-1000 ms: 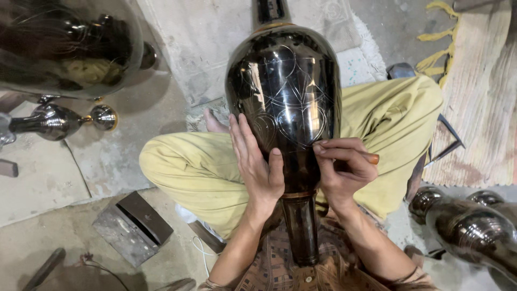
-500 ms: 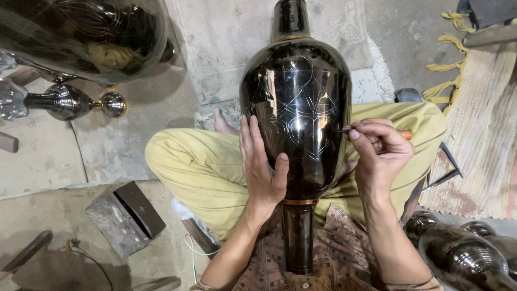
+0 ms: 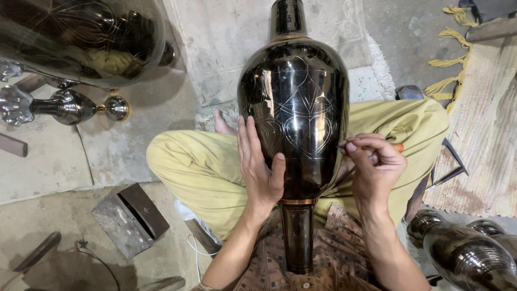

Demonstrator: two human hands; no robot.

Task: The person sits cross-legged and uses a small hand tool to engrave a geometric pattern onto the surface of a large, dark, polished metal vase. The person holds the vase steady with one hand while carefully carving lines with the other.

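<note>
Here the person sits cross-legged in yellow-green trousers (image 3: 199,172) with a large black metal vase (image 3: 293,113) lying across the lap, its narrow neck pointing away and its slim foot toward the body. The left hand (image 3: 259,170) lies flat and open against the vase's lower left flank, fingers spread upward and thumb hooked round the front, so it steadies the body rather than clasping it. The right hand (image 3: 374,164) is pinched shut on a thin engraving tool (image 3: 344,144) with an orange handle end showing behind the fingers; its fine tip touches the vase's right side, just beside the scratched heart and leaf outlines. By my judgement the step in hand is scribing the pattern into the dark coating, and the next stroke calls for a firm brace from the left palm while the point follows a curved line without slipping on the glossy surface. Around them lie a pale rug (image 3: 226,48) under the vase, a metal block (image 3: 129,218) on the floor at left, a chrome pedestal piece (image 3: 64,106), and more polished vases at upper left (image 3: 81,37) and lower right (image 3: 468,256).
</note>
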